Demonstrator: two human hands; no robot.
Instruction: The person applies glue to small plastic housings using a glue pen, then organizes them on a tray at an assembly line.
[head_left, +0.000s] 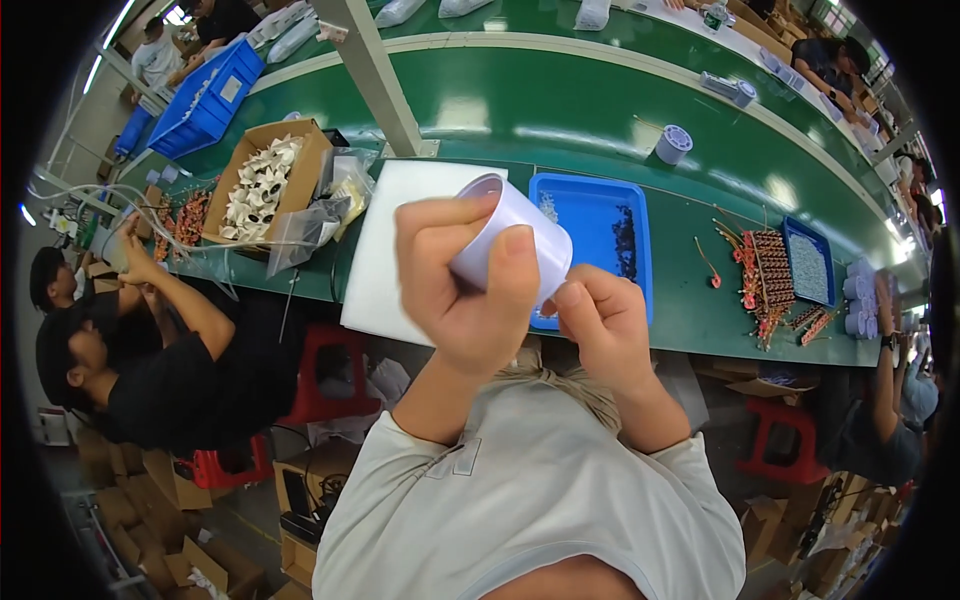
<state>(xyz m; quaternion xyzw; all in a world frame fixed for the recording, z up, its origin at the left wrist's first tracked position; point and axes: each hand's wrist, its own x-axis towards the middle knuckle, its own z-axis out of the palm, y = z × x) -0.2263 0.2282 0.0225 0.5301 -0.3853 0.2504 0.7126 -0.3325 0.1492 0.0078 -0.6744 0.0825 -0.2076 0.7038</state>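
A smooth, pale lilac plastic cylinder is held tilted above the counter, its open end toward the upper left. The left hand, raised, wraps it, fingers curled round one side, thumb along the other. The right hand has its fingers pinched together at the lower end; what they grip is hidden. Beneath lie a flat white foam sheet and a shallow blue tray.
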